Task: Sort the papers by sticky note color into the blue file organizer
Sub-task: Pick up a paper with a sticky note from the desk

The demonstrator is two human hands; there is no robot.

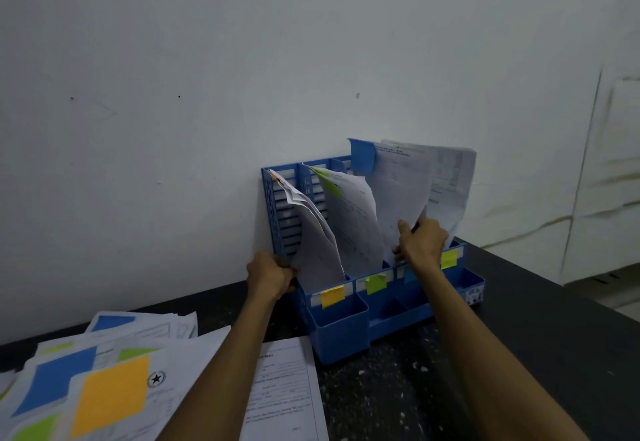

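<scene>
The blue file organizer (341, 329) stands against the wall with several upright slots, each marked by a sticky note on its front: orange (332, 295), green (375, 283) and a yellow-green one (449, 259). My right hand (422, 243) pinches a paper with a blue sticky note (398, 191) standing in the third slot. My left hand (272, 276) grips the organizer's left wall. Papers with an orange tag (311, 232) fill the first slot, papers with a green tag (349, 218) the second.
A loose heap of papers (104, 381) with blue, green and orange sticky notes lies at the lower left of the dark table (519, 319). One printed sheet (284, 392) lies between my forearms. The white wall is right behind the organizer.
</scene>
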